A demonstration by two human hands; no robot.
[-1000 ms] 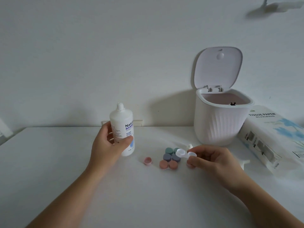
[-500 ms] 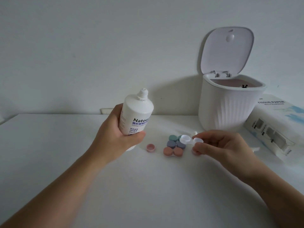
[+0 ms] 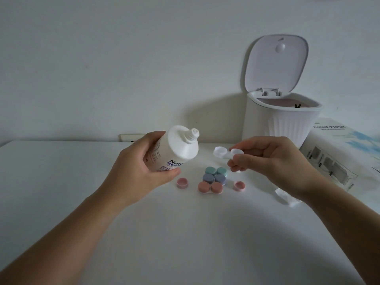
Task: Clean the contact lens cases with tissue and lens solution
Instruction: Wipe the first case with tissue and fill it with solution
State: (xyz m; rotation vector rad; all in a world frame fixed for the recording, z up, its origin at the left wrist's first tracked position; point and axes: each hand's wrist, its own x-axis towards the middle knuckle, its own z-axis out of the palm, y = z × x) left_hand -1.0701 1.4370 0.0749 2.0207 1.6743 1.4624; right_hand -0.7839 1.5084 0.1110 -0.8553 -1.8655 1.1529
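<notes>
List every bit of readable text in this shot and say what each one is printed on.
"Nato", cut off by the left hand: on the solution bottle.
Smaller lines under it on the bottle: too blurred to read.
"TISSUE PAPER": on the tissue pack.
Fine print beneath that and on the pack's side: too small to read.
The bin and the lens cases show no text.

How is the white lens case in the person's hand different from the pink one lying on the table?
The white lens case is held up off the table, pinched by the right hand; the pink lens case lies on the table. The white case has both wells uncapped and open; the pink case has both caps on. The white case looks pale and translucent, the pink one solid salmon. Both are twin-well cases.
</notes>
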